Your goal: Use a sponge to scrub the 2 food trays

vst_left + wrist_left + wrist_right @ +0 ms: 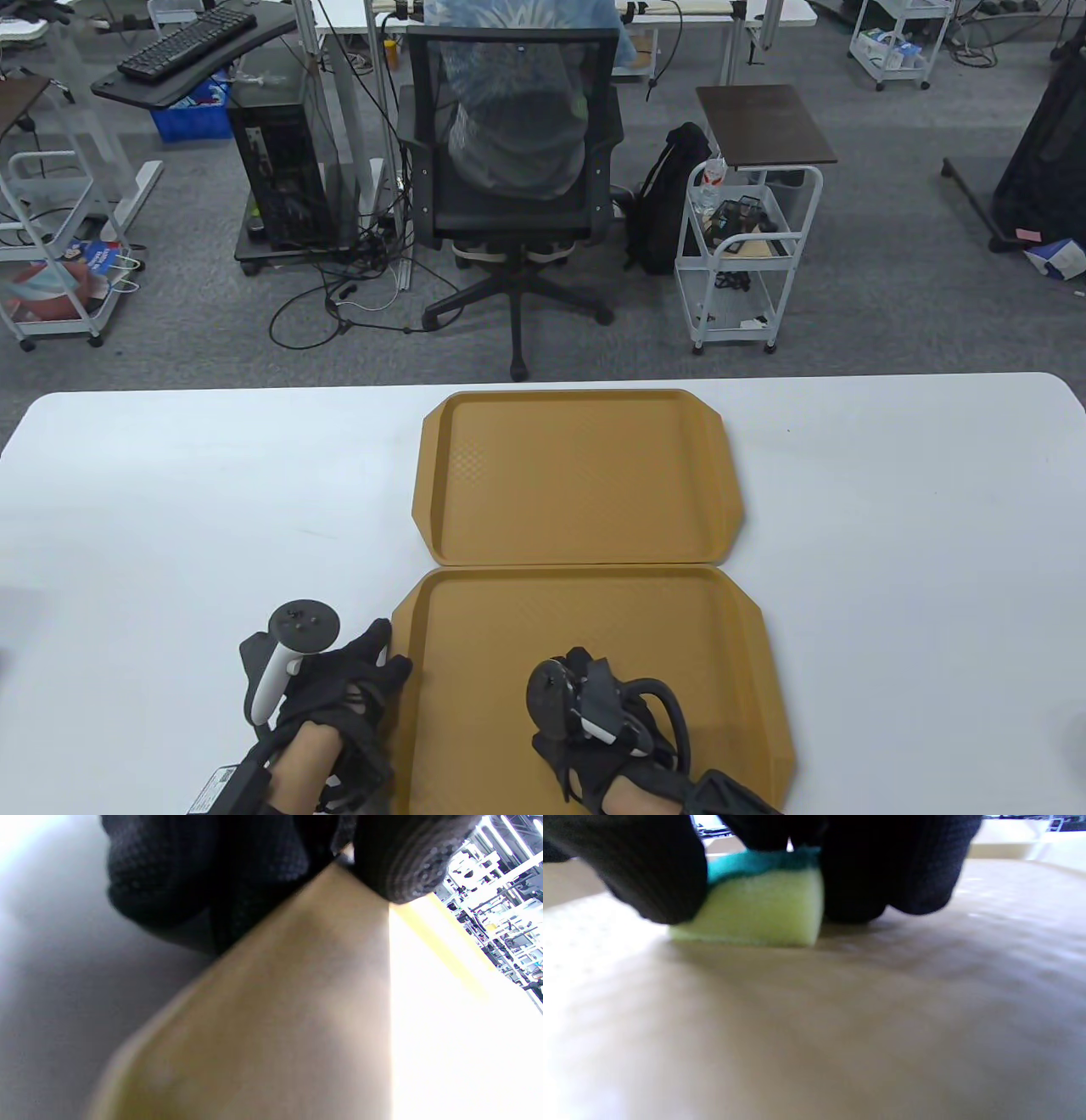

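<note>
Two tan food trays lie end to end on the white table: the far tray [577, 475] and the near tray [679, 620]. My right hand [585, 705] is inside the near tray, gripping a yellow sponge [755, 910] with a green top, its yellow side flat on the tray floor [840, 1018]. In the table view the sponge is hidden under that hand. My left hand [356, 679] rests at the near tray's left rim [271, 1018], thumb over the edge and fingers [169, 870] curled against its outer side.
The white table [170, 509] stretches left and right of the trays. Beyond its far edge stand an office chair [509, 170], a white rolling cart [747, 246] and a computer tower [280, 170] on the grey carpet.
</note>
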Available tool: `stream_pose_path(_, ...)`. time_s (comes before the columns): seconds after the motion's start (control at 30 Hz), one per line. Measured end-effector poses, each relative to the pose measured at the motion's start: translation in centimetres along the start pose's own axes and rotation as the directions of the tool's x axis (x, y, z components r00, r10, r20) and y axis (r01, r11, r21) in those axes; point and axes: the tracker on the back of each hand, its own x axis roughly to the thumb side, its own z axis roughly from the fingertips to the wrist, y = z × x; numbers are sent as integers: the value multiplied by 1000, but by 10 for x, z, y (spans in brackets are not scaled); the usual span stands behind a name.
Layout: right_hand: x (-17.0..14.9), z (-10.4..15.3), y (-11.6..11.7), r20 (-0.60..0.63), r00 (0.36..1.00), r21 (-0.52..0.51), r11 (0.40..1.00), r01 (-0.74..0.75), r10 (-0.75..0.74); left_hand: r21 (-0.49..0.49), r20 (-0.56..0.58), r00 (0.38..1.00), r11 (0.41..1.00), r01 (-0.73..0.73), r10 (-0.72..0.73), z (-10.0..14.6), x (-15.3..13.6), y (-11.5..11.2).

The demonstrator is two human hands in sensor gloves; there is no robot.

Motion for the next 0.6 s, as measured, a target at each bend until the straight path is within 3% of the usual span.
stream_pose_path(0.27,-61,12,-4,-100,995,10,1000,-3,4,1,0,1000,1000,2,-2,0,0,0)
stream_pose_path(0.6,-98,24,-5,-157,987,20,1000,20,-16,7,-1,1000,1000,6,-6,0,0,-1)
